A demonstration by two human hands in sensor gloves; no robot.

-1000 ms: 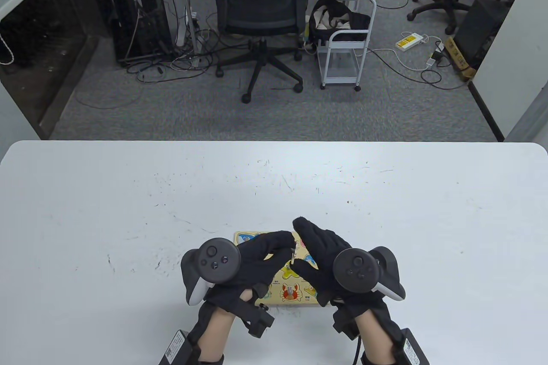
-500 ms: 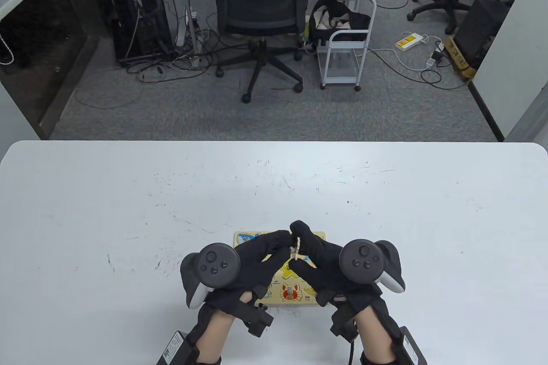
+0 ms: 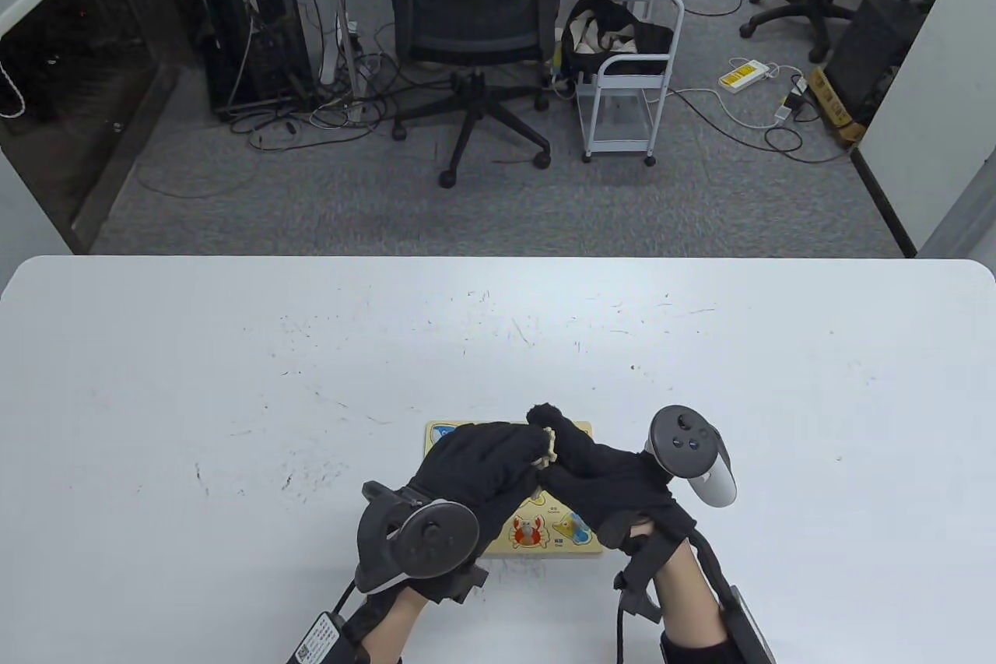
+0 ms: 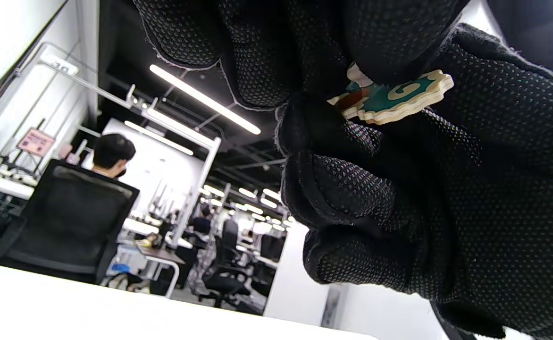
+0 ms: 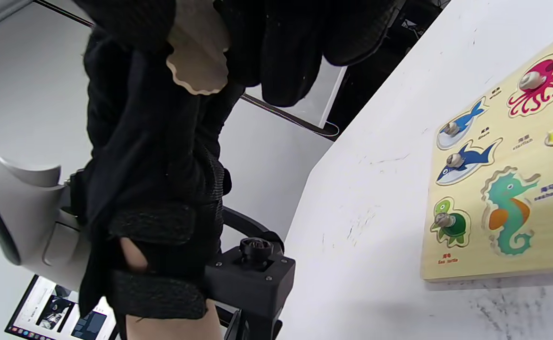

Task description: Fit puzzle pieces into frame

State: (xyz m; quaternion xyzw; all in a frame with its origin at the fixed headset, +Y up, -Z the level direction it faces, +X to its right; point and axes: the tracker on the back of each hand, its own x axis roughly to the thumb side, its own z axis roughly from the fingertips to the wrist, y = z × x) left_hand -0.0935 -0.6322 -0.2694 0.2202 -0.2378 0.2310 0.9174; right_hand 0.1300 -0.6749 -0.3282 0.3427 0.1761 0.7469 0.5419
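Left hand (image 3: 482,465) and right hand (image 3: 595,473) meet above the puzzle frame (image 3: 580,538) at the bench's near edge, both pinching one small teal puzzle piece (image 4: 394,98). Shared between gloved fingertips, it could slip free during the handover and drop.

Pale yellow wooden puzzle frame (image 5: 503,203): teal/orange seahorse recess print (image 5: 505,212), pink octopus (image 5: 538,85), blue fish, green turtle, red crab (image 3: 529,532). Held scalloped wooden piece (image 4: 394,99): teal face, cream swirl, plain tan back. Black dotted gloves (image 4: 470,198). White table (image 3: 233,384), dark scuffs.
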